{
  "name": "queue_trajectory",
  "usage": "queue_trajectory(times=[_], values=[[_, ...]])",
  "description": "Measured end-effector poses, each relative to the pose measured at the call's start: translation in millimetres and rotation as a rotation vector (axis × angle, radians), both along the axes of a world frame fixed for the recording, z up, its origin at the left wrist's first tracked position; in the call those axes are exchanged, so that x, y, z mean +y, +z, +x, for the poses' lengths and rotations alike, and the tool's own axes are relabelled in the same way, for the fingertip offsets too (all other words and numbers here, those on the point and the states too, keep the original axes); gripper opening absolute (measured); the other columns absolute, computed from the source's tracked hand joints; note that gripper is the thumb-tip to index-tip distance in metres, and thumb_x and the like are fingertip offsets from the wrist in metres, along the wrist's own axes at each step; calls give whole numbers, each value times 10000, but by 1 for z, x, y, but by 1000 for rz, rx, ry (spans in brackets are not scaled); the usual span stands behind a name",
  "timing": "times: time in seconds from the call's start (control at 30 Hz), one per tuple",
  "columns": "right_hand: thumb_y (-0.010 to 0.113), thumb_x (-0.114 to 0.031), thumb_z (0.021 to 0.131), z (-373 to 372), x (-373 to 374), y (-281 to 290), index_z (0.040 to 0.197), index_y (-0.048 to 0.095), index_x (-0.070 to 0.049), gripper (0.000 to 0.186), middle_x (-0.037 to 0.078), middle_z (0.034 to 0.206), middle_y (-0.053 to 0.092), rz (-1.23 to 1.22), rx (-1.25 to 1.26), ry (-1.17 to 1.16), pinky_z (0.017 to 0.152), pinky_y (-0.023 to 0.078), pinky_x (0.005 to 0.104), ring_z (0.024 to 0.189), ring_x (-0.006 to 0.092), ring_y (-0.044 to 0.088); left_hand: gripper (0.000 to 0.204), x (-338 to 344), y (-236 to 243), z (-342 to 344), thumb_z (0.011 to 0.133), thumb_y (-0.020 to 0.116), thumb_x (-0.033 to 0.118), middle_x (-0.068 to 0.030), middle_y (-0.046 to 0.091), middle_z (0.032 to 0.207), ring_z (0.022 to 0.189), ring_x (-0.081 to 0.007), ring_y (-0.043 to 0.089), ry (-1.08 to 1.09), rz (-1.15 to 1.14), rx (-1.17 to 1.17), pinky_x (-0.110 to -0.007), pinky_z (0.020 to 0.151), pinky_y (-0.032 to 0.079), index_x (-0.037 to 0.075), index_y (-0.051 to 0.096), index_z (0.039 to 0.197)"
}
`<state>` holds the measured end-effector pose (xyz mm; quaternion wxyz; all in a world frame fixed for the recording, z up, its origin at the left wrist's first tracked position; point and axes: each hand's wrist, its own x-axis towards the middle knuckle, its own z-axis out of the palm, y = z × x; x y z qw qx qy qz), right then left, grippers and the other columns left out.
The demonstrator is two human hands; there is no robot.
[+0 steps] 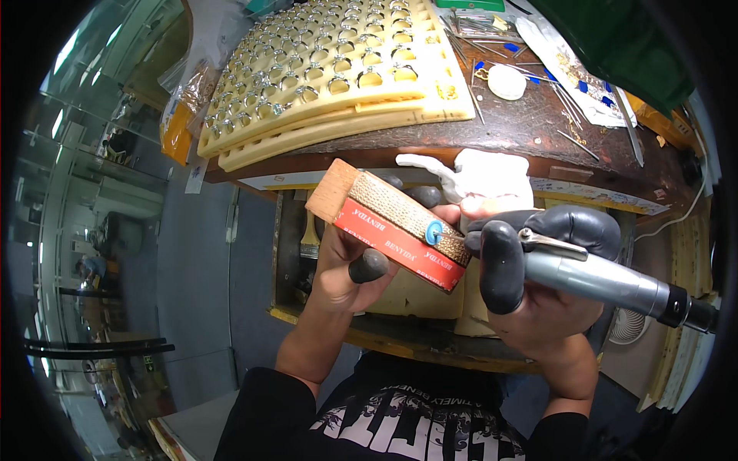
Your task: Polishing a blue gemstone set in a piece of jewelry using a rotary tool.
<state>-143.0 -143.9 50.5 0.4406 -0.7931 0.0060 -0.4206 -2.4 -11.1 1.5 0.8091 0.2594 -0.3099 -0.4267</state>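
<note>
My left hand (342, 280), with black finger cots on some fingertips, is closed round a wooden block (330, 192). One side of the block has a coarse tan surface, and another is red with print. In my right hand (538, 307), also with black finger cots, is a silver rotary handpiece (596, 276) with a lever along its side. The handpiece points left, and a small blue wheel (434, 233) at its tip lies against the block's coarse side, or just over it; actual contact is hard to make out.
A cream foam tray (453, 104) with rows of silver rings rests on the wooden bench (530, 131). A white wrapped piece (492, 177) sits at the bench edge, above an open drawer (415, 300). Metal tools and a white round case (506, 81) lie at the far right.
</note>
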Motion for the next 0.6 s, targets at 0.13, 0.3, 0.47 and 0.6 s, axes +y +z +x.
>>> queue_trajectory(times=[0.13,0.3,0.47,0.6], values=[[645,-42,830,7,5,12,757,631,-1,84,35,712,670,-303,5,-269,651,455,235,643,118,609,598,1,1,1,814,652,107,-305,486,1270,1243,-416,442,4,-3,-16,-549,1031,377,15,369,1333],[684,-30,788,3,4,0,1001,670,-9,215,87,954,690,141,-57,9,820,532,267,902,155,668,602,0,1,1,813,652,104,-310,487,1265,1239,-414,448,-4,1,-4,-546,1032,375,11,365,1334],[663,-23,807,7,3,8,913,631,14,116,78,830,678,-73,-22,-96,722,507,251,767,140,649,604,0,-2,1,809,653,100,-311,486,1266,1238,-410,452,-9,-6,7,-542,1034,373,12,365,1333],[642,-22,828,11,6,11,801,600,23,68,59,698,664,-180,-75,-223,629,478,232,645,120,628,606,0,-1,2,802,652,94,-308,486,1268,1240,-406,452,-12,-13,19,-540,1035,373,16,367,1331]])
